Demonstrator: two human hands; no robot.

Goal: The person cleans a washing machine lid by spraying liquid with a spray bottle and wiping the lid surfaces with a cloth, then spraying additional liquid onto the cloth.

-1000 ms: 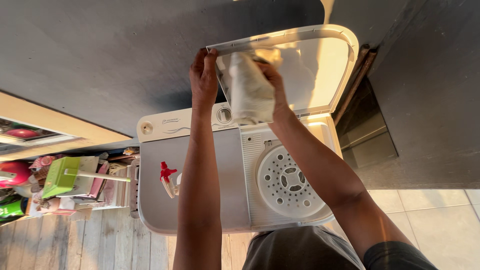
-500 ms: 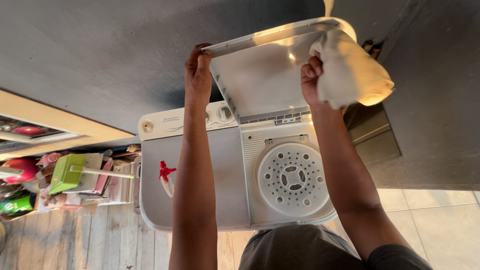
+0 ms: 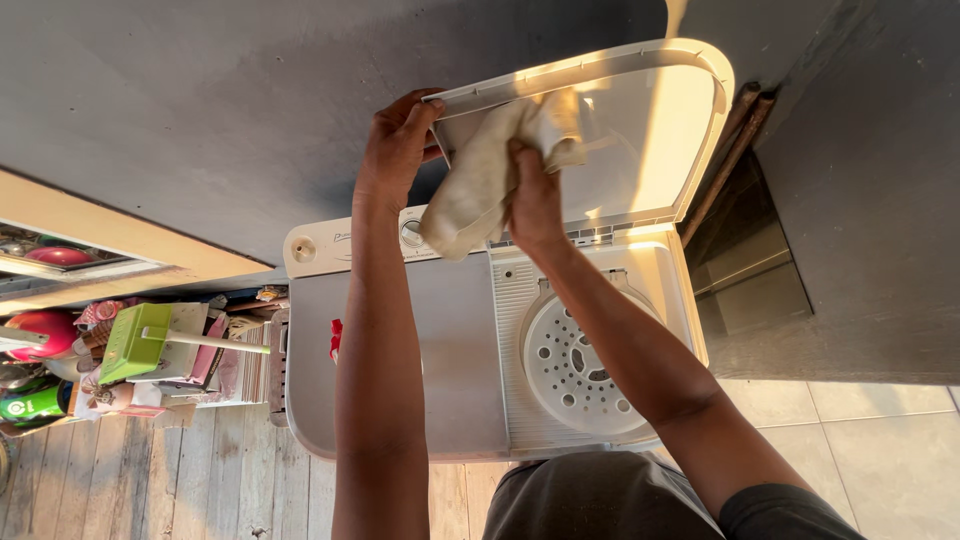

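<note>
A white twin-tub washing machine (image 3: 440, 340) stands below me, its clear spin-tub lid (image 3: 650, 130) raised upright against the grey wall. My left hand (image 3: 395, 150) grips the lid's left corner. A crumpled off-white cloth (image 3: 485, 175) is pressed against the inside of the lid near its left side, with my right hand (image 3: 535, 195) clutching it. Under the lid sits the round perforated spinner cover (image 3: 575, 365). A knob (image 3: 304, 249) shows on the control panel, and a small red item (image 3: 336, 340) lies on the closed left lid.
Clutter sits left of the machine: a green dustpan-like tool (image 3: 140, 340), a red ball (image 3: 40, 330), a green container (image 3: 30, 400). A wooden shelf (image 3: 120, 235) runs along the left wall. Dark panels (image 3: 750, 270) stand to the right, over wooden planks and pale tiles.
My right hand has carried the cloth from the lid's right side back to its left side. The left hand has kept its hold on the lid corner.
</note>
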